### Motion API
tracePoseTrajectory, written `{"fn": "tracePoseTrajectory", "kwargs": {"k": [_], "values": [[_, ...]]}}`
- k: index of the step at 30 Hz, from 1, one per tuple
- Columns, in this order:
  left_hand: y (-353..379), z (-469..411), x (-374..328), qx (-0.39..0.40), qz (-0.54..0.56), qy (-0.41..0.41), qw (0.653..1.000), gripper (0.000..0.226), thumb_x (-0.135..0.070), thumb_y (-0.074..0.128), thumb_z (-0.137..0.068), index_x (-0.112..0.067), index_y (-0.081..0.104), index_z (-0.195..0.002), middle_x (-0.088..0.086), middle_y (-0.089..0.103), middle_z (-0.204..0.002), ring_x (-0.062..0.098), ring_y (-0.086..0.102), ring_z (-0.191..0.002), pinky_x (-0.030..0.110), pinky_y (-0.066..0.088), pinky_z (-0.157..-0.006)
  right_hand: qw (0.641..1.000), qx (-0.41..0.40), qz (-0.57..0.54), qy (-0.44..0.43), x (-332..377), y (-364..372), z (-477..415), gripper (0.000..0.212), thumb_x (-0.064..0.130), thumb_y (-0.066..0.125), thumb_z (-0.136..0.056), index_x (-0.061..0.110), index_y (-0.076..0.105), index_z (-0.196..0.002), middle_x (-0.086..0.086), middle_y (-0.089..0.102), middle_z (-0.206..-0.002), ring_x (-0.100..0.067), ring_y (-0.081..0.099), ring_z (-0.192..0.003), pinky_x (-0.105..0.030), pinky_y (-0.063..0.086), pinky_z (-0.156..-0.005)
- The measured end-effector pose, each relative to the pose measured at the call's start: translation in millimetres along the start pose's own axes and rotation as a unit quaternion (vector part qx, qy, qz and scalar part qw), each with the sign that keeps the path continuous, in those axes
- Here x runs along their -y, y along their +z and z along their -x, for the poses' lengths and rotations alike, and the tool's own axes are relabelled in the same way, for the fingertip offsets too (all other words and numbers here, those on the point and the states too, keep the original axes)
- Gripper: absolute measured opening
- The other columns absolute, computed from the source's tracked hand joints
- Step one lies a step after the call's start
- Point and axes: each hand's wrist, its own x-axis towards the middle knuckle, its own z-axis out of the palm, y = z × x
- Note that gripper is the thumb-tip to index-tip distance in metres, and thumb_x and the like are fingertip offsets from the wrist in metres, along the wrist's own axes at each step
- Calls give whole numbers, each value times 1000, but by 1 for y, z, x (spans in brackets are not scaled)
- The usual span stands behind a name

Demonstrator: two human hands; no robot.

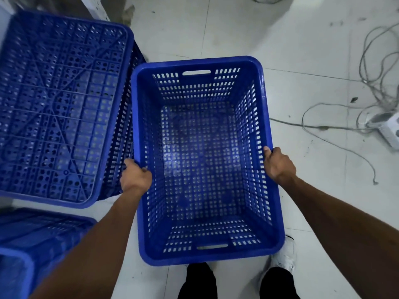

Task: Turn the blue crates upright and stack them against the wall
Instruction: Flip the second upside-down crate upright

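Gripping the upright crate (207,160) by both long rims, left hand (135,176) and right hand (278,164) fingers curled on, you keep it level, clear that upside-down crate (60,108).

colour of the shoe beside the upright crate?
White. The shoe shows in the head view, at the crate's near right corner.

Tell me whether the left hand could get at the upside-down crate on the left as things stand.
Probably yes: the upside-down crate lies right beside the left hand with nothing between. But that hand grips the rim of the upright crate, so it must let go first.
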Motion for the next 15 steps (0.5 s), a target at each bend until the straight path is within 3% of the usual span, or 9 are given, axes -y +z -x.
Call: {"fn": "tracePoseTrajectory", "kwargs": {"k": [3, 8, 11, 15], "values": [[2, 7, -1, -8, -17, 6, 1000, 45, -14, 55, -95, -2, 35, -133, 24, 59, -113, 43, 58, -102, 48, 48, -82, 999, -33, 8, -20, -2, 4, 0, 57, 50, 18, -103, 2, 48, -113, -25, 64, -108, -41, 60, -92, -41, 39, -73], [-6, 7, -7, 12, -6, 19, 1000, 33, -19, 57, -93, -2, 47, -119, 17, 60, -103, 34, 58, -87, 42, 53, -76, 989, -140, 11, -47, -16, -5, 7, 55, 49, 19, -104, 3, 49, -105, -21, 65, -91, -31, 50, -68, -39, 38, -65], [-10, 19, -12, 15, -12, 51, 999, 24, -22, 59, -91, -5, 53, -107, 13, 61, -94, 32, 58, -81, 37, 50, -71, 986, -158, 6, -51, -33, -29, 10, 60, 53, 18, -102, 3, 51, -103, -20, 64, -88, -34, 53, -70, -40, 41, -65], [-15, 68, -30, 0, -45, 88, 995, 31, -34, 58, -95, -3, 53, -98, 11, 57, -87, 31, 55, -82, 35, 46, -72, 986, -153, 26, -55, -62, -76, 28, 64, 56, 17, -101, 3, 52, -104, -21, 65, -90, -36, 56, -73, -40, 42, -65]]}}
